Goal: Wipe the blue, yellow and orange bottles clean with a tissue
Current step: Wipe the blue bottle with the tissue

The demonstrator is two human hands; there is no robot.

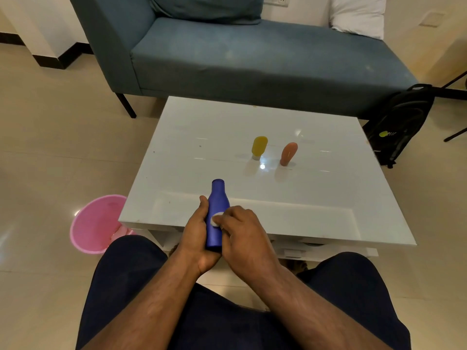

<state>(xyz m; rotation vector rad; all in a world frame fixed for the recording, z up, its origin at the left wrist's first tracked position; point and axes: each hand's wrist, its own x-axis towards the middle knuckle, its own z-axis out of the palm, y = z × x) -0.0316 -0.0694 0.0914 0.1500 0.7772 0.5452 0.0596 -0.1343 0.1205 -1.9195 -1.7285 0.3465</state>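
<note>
My left hand [195,236] grips the blue bottle [216,202] around its lower body, holding it over the near edge of the white table with its cap pointing away from me. My right hand [242,232] presses a small white tissue [216,219] against the bottle's side; most of the tissue is hidden under the fingers. The yellow bottle [259,147] stands on its cap near the table's middle. Just to its right stands the orange bottle [288,153], also cap down and leaning slightly.
The glossy white table [316,198] has a lower shelf under its near edge. A pink bin [97,223] sits on the floor at the table's left corner. A blue sofa [240,59] stands behind the table, and a black backpack [401,122] leans at the right.
</note>
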